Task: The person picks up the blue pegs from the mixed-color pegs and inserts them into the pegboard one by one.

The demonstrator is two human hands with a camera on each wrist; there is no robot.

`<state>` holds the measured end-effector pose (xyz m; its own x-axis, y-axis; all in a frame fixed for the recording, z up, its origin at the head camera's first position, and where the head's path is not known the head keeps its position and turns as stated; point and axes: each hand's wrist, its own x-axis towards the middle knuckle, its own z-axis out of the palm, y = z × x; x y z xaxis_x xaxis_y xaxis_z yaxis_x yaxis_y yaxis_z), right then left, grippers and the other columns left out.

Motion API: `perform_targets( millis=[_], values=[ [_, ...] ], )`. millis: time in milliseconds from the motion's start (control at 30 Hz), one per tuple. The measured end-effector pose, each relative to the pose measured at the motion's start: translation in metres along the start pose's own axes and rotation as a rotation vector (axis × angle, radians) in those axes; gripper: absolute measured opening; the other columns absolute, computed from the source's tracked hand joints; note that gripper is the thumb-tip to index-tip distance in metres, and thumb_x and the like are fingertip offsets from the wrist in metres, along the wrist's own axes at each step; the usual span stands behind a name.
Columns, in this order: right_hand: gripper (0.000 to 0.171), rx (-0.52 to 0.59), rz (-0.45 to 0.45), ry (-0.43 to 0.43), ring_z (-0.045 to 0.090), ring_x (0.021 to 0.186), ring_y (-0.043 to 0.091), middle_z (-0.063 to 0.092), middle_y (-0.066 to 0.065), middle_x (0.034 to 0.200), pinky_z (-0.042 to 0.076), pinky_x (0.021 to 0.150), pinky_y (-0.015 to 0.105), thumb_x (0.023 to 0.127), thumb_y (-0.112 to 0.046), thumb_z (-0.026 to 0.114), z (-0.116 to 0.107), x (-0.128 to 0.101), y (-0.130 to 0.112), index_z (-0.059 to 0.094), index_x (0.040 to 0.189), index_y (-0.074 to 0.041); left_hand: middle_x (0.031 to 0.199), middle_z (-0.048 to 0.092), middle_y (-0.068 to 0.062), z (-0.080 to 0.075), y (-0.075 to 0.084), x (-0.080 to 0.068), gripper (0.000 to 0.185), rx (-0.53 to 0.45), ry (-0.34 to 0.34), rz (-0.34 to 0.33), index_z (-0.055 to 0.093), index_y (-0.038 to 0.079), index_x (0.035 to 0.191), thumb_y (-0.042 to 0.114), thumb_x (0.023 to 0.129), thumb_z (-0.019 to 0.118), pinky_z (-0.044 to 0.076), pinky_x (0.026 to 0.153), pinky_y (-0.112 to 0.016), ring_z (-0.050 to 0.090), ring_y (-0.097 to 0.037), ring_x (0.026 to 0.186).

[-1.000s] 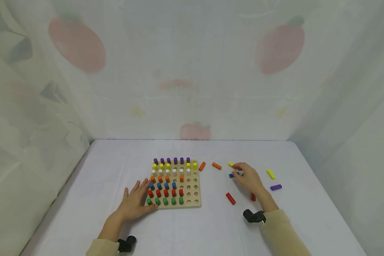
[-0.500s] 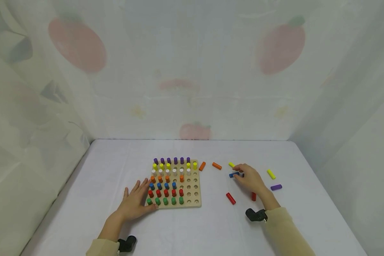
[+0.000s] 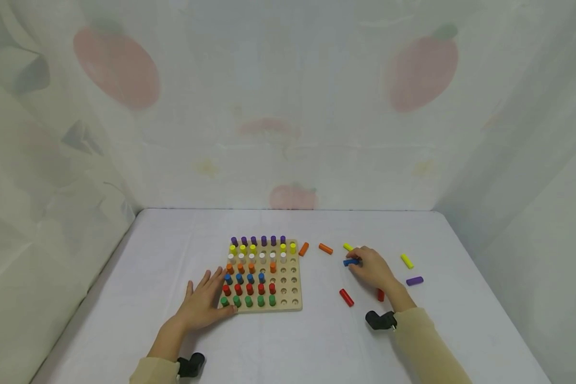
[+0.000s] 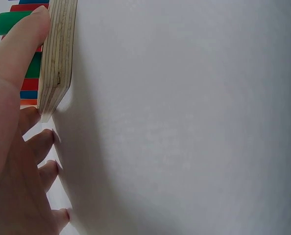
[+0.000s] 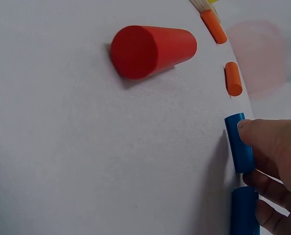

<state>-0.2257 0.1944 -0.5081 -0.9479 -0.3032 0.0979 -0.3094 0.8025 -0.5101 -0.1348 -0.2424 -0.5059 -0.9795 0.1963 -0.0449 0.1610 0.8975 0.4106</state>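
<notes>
My left hand [image 3: 202, 304] lies with straight, spread fingers along the left side of a wooden pegboard [image 3: 289, 296]. Its thumb rests on the near edge of the board, close to a green peg [image 4: 11, 23] in the left wrist view. Rows of purple, yellow, white, orange, blue, red and green pegs stand upright in the board. Right of it, my right hand [image 3: 375, 266] pinches a blue peg [image 5: 240, 144] between thumb and fingers, low over the cloth. A second blue peg [image 5: 244, 211] shows beside the lower fingers in the right wrist view.
Loose pegs lie on the white cloth: two orange pegs [image 3: 325, 249] near the board, a red peg [image 3: 346, 297] and another red peg [image 3: 381, 295], yellow pegs [image 3: 407, 261] and a purple peg [image 3: 415, 281]. Open holes show on the board's right side.
My right hand has shifted only slightly around the blue peg. The second blue peg, partly seen in the head view before, is now hidden by the fingers there. My left hand stays put.
</notes>
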Motion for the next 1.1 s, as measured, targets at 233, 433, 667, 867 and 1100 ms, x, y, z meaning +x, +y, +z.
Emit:
perform_targets(
  millis=[233, 433, 667, 867, 1100],
  values=[
    [0.022, -0.058, 0.002, -0.013, 0.055, 0.084, 0.016, 0.06, 0.0, 0.09, 0.05, 0.08, 0.038, 0.08, -0.017, 0.071, 0.0029, 0.0038, -0.0003, 0.066, 0.101, -0.012, 0.15, 0.028, -0.012, -0.0021, 0.0012, 0.0006, 0.099, 0.008, 0.0, -0.003, 0.033, 0.01, 0.143, 0.064, 0.068, 0.067, 0.005, 0.1, -0.073, 0.019, -0.042, 0.137],
    [0.019, -0.083, -0.002, -0.017, 0.053, 0.081, 0.014, 0.057, -0.001, 0.087, 0.049, 0.076, 0.034, 0.081, -0.018, 0.07, 0.004, 0.0052, -0.0028, 0.067, 0.099, -0.016, 0.149, 0.029, -0.012, -0.003, 0.0021, 0.0009, 0.099, 0.012, 0.002, -0.002, 0.033, 0.01, 0.143, 0.064, 0.068, 0.067, 0.005, 0.1, -0.073, 0.02, -0.042, 0.136],
    [0.017, -0.107, -0.016, -0.006, 0.051, 0.077, 0.014, 0.056, 0.0, 0.085, 0.047, 0.071, 0.033, 0.08, -0.016, 0.071, 0.0043, 0.0043, -0.0044, 0.068, 0.097, -0.016, 0.15, 0.028, -0.012, -0.0019, 0.002, 0.0013, 0.099, -0.001, -0.001, -0.005, 0.033, 0.01, 0.143, 0.063, 0.068, 0.067, 0.004, 0.1, -0.073, 0.019, -0.042, 0.137],
    [0.016, -0.102, -0.015, 0.01, 0.052, 0.077, 0.014, 0.056, 0.0, 0.085, 0.047, 0.071, 0.032, 0.08, -0.016, 0.071, 0.0061, 0.0037, -0.0031, 0.068, 0.096, -0.016, 0.15, 0.028, -0.012, -0.0014, 0.0021, 0.0013, 0.098, -0.006, -0.005, -0.009, 0.033, 0.01, 0.143, 0.063, 0.068, 0.068, 0.003, 0.1, -0.072, 0.018, -0.042, 0.137],
    [0.016, -0.095, -0.012, 0.024, 0.052, 0.08, 0.015, 0.057, 0.0, 0.088, 0.048, 0.072, 0.033, 0.081, -0.017, 0.069, 0.0076, 0.0031, -0.0007, 0.068, 0.098, -0.017, 0.15, 0.028, -0.013, -0.0011, 0.0021, 0.0002, 0.099, -0.002, 0.005, -0.002, 0.033, 0.01, 0.143, 0.063, 0.068, 0.068, 0.004, 0.099, -0.073, 0.019, -0.043, 0.136]
  ],
)
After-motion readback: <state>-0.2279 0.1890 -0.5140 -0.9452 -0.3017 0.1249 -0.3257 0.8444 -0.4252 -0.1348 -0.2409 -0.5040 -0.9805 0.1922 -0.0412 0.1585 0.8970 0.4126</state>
